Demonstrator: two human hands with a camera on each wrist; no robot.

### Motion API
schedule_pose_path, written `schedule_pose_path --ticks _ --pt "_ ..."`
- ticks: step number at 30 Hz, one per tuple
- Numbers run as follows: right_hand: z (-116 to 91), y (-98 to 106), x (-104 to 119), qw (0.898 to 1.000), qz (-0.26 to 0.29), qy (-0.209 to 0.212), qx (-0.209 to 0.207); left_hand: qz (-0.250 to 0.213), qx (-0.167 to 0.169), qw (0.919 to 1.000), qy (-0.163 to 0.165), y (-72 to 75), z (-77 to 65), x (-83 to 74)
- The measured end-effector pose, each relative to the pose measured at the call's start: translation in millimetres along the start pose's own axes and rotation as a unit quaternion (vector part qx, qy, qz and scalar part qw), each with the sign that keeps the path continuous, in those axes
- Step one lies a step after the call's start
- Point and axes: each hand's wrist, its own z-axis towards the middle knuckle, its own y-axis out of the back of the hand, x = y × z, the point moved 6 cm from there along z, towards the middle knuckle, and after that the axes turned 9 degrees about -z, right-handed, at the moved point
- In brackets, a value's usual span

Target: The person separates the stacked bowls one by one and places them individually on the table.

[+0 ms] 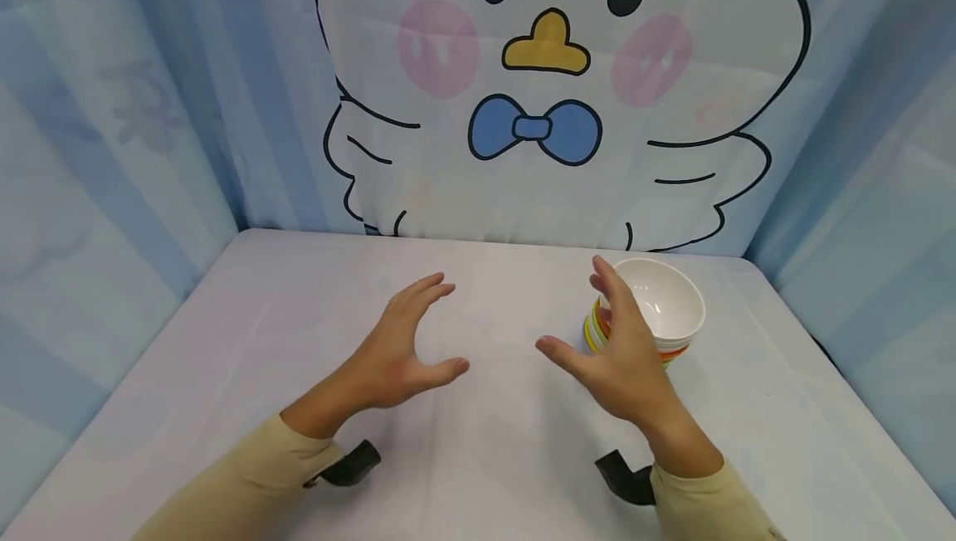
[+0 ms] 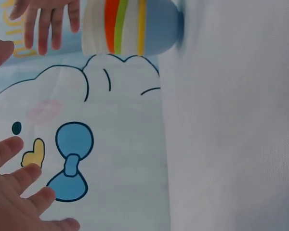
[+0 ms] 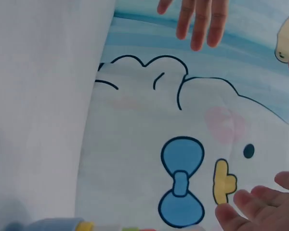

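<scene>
A stack of bowls (image 1: 663, 299) stands on the right half of the table, its top bowl white inside. Seen from the left wrist, the nested bowls (image 2: 130, 26) show white, orange, green, yellow and blue bands. My right hand (image 1: 623, 363) is in front of the stack and hides part of its left side; whether it touches the bowls I cannot tell. My left hand (image 1: 392, 358) hovers over the middle left of the table, holding nothing. Thumb and fingers are spread on both hands, and the palms face each other across a gap.
A white cloth covers the table (image 1: 478, 458). Behind it hangs a curtain (image 1: 523, 201) with a cartoon figure wearing a blue bow tie, and blue-and-white curtains (image 1: 97, 151) close off both sides. Black straps (image 1: 351, 465) stick out at the cuffs of both beige sleeves.
</scene>
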Motion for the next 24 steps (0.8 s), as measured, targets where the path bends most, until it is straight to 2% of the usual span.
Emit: schedule_pose_path --ticks 3,8,14,19,24 --pt "-6 17 -4 1.000 0.005 -0.006 -0.024 -0.058 0.023 0.9979 -0.019 -7.3 4.0 -3.3" --pt "-14 38 -13 0.998 -0.002 0.006 -0.062 -0.110 0.060 0.9910 -0.045 -20.9 10.7 -9.9" --pt "-23 56 -34 0.996 -0.010 -0.006 -0.087 -0.159 0.077 0.9838 -0.030 -39.3 25.0 -10.9" --pt "-29 66 -54 0.994 -0.027 -0.037 -0.096 -0.194 0.094 0.9762 -0.022 -59.1 39.0 -13.3" --pt "-30 68 -73 0.992 -0.037 -0.075 -0.093 -0.208 0.092 0.9734 -0.026 -76.2 53.8 -13.8"
